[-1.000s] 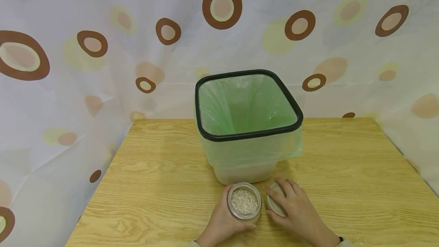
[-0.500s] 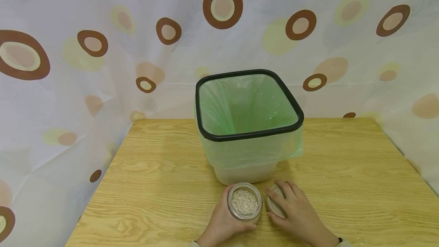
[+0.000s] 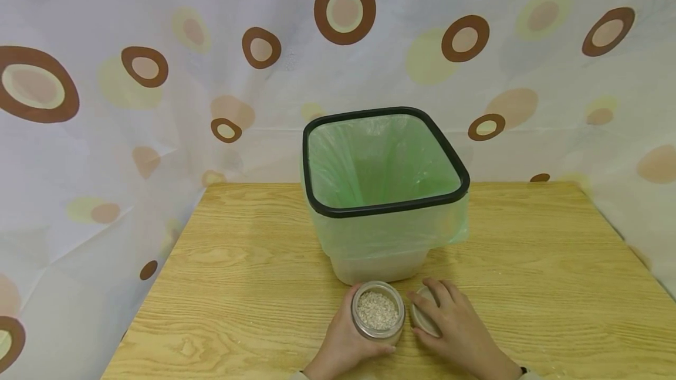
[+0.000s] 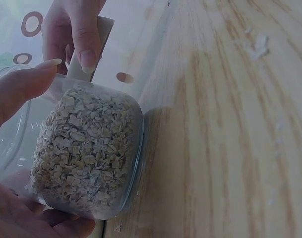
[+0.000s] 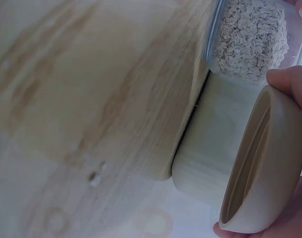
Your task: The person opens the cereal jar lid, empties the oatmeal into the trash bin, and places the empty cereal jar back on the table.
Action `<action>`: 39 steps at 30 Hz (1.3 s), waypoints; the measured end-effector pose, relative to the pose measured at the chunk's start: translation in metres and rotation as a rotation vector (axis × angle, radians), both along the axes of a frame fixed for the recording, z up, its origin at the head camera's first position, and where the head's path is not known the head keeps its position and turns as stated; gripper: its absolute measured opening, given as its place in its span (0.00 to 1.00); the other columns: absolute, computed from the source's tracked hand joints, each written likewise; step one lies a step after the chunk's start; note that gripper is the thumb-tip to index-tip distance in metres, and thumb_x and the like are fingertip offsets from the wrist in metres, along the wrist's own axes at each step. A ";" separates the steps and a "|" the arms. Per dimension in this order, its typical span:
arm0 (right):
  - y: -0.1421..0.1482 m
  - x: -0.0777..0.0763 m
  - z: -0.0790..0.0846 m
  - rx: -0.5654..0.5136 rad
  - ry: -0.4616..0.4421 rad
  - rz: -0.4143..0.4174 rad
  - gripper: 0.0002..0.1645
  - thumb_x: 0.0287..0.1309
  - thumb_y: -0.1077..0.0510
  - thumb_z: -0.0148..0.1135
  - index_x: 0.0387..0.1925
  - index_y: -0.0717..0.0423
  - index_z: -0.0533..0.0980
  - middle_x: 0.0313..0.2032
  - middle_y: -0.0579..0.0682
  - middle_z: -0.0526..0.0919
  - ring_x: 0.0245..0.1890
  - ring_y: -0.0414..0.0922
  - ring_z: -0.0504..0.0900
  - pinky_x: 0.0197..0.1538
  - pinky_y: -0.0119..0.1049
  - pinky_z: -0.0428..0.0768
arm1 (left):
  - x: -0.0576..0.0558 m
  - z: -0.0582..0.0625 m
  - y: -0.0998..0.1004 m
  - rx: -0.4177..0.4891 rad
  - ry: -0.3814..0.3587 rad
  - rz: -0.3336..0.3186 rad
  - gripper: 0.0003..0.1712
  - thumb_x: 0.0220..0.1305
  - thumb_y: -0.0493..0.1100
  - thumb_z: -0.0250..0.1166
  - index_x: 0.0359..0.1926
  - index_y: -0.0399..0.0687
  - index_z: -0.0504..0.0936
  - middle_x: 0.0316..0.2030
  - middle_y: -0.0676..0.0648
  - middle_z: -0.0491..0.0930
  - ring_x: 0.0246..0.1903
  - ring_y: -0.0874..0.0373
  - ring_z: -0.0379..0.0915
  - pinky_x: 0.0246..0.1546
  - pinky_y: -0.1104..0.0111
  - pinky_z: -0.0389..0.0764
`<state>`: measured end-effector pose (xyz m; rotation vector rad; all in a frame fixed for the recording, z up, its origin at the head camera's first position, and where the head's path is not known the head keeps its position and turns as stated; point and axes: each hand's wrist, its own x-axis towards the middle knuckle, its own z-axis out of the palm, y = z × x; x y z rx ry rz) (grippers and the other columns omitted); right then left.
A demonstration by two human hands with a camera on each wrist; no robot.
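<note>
A glass jar [image 3: 396,333] of oat flakes [image 3: 377,311] has no lid on it. My left hand [image 3: 343,336] grips it from the left, thumb and fingers round its wall. In the left wrist view the flakes [image 4: 86,148] fill much of the clear jar, whose base is at or close to the tabletop. Just right of the jar, my right hand [image 3: 456,324] holds a round beige lid [image 3: 424,318] by its edge. The right wrist view shows this lid [image 5: 282,173] tilted, its threaded hollow side turned towards the table and apart from the jar.
Right behind the jar stands a pale bin [image 3: 380,268] with a green liner bag [image 3: 385,233] under a black rim ring [image 3: 388,208]. Small white crumbs [image 4: 260,47] lie on the wooden table [image 3: 227,286]. A patterned sheet [image 3: 296,87] hangs behind and at both sides.
Almost nothing differs. The whole head view has shifted slightly, and both hands keep the same hold on the jar and the lid.
</note>
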<state>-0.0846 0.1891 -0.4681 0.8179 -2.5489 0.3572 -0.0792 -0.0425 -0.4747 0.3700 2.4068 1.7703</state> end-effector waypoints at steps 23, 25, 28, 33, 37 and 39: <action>-0.001 0.007 0.000 0.035 -0.228 -0.049 0.36 0.46 0.47 0.75 0.57 0.52 0.76 0.57 0.64 0.71 0.54 0.65 0.71 0.43 0.64 0.76 | -0.001 -0.003 0.005 0.030 -0.037 0.002 0.59 0.32 0.41 0.84 0.66 0.45 0.60 0.60 0.48 0.70 0.60 0.48 0.67 0.61 0.54 0.66; -0.001 0.007 0.000 0.040 -0.237 -0.051 0.36 0.45 0.47 0.75 0.57 0.52 0.76 0.57 0.64 0.71 0.55 0.66 0.71 0.43 0.64 0.75 | 0.000 -0.003 0.005 0.031 -0.036 0.003 0.59 0.32 0.41 0.84 0.65 0.46 0.60 0.60 0.49 0.71 0.60 0.48 0.67 0.61 0.54 0.66; -0.001 0.007 0.000 0.038 -0.260 -0.053 0.36 0.46 0.47 0.75 0.58 0.52 0.76 0.57 0.65 0.71 0.55 0.66 0.71 0.43 0.64 0.75 | 0.000 -0.003 0.005 0.033 -0.043 0.005 0.58 0.32 0.41 0.84 0.65 0.46 0.61 0.60 0.49 0.71 0.60 0.48 0.67 0.61 0.54 0.66; 0.000 0.007 0.001 0.024 -0.382 -0.057 0.36 0.48 0.46 0.74 0.58 0.53 0.75 0.57 0.65 0.70 0.55 0.68 0.69 0.41 0.68 0.74 | 0.001 -0.002 0.005 0.051 -0.064 0.009 0.58 0.33 0.40 0.84 0.66 0.46 0.60 0.60 0.49 0.70 0.61 0.47 0.66 0.62 0.53 0.64; 0.000 0.006 0.001 0.002 -0.465 -0.053 0.37 0.48 0.43 0.73 0.58 0.53 0.73 0.57 0.65 0.69 0.56 0.69 0.68 0.39 0.70 0.74 | 0.001 -0.001 0.005 0.064 -0.074 0.014 0.58 0.33 0.39 0.84 0.66 0.46 0.60 0.60 0.48 0.70 0.61 0.46 0.66 0.62 0.53 0.64; 0.000 0.005 0.001 -0.011 -0.480 -0.046 0.38 0.47 0.42 0.73 0.58 0.53 0.73 0.57 0.64 0.69 0.56 0.68 0.68 0.38 0.69 0.75 | 0.002 -0.001 0.005 0.064 -0.076 0.016 0.58 0.33 0.40 0.84 0.66 0.46 0.60 0.60 0.48 0.70 0.61 0.46 0.66 0.61 0.52 0.64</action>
